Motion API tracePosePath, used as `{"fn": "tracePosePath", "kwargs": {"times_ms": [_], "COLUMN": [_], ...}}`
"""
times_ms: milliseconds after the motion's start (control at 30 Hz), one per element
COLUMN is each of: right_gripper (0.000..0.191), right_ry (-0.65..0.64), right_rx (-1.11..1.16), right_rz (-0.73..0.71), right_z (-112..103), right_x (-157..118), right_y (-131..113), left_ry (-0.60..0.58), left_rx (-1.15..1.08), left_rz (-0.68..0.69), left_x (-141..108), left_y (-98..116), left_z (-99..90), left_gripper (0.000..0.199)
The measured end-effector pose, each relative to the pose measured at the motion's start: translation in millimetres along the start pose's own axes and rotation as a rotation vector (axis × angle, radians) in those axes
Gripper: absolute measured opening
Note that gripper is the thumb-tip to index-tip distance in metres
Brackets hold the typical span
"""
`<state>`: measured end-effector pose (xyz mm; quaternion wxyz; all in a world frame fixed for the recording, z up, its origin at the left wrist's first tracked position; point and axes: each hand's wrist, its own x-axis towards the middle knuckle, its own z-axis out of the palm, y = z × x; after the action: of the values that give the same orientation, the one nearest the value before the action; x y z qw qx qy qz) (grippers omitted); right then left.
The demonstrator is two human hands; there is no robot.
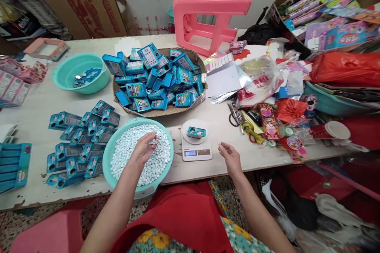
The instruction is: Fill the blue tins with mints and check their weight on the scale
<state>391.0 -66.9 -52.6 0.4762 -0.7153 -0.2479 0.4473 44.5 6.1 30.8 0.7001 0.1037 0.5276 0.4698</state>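
Note:
My left hand [145, 147] is over a turquoise basin [107, 166] full of small white candies [123, 148], its fingers curled around a few of the candies. To the right of the basin stands a small white scale [197, 154] with a lit display. One blue tin [196, 132] lies on the scale's round plate. My right hand [230, 158] hovers just right of the scale, fingers apart and bent, touching nothing. Left of the basin, several blue tins [73, 152] stand in rough rows on the table.
Behind the scale is a cardboard tray [157, 114] heaped with blue tins. A second turquoise basin [95, 87] holds blue and silver lids. Scissors [236, 118], wrappers and a paper cup [337, 130] clutter the right side. A pink stool [190, 8] lies on its side at the back.

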Motion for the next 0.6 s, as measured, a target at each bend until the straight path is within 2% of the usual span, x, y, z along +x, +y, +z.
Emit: {"fn": "tracePosePath", "kwargs": {"times_ms": [200, 333, 400, 500, 600], "right_gripper": [0.047, 0.049, 0.059, 0.069, 0.046], "right_ry": [-0.034, -0.086, -0.133, -0.23, -0.356], "right_rx": [-0.016, -0.037, -0.09, -0.246, -0.322], "right_rz": [0.005, -0.024, -0.105, -0.347, -0.492], "right_z": [-3, 3, 17, 50, 82], "right_x": [0, 2, 7, 20, 27], "right_y": [5, 3, -1, -13, -36], "left_ry": [-0.112, -0.105, -0.051, 0.015, 0.03], "left_rx": [0.133, 0.14, 0.112, 0.042, -0.048], "left_rz": [-0.06, -0.045, -0.035, -0.031, -0.02], "left_x": [8, 17, 23, 33, 37], "left_y": [-10, -21, -28, -42, -51], "left_z": [36.8, 55.9, 63.5, 73.4, 79.8], "left_gripper": [0.025, 0.024, 0.023, 0.022, 0.024]}}
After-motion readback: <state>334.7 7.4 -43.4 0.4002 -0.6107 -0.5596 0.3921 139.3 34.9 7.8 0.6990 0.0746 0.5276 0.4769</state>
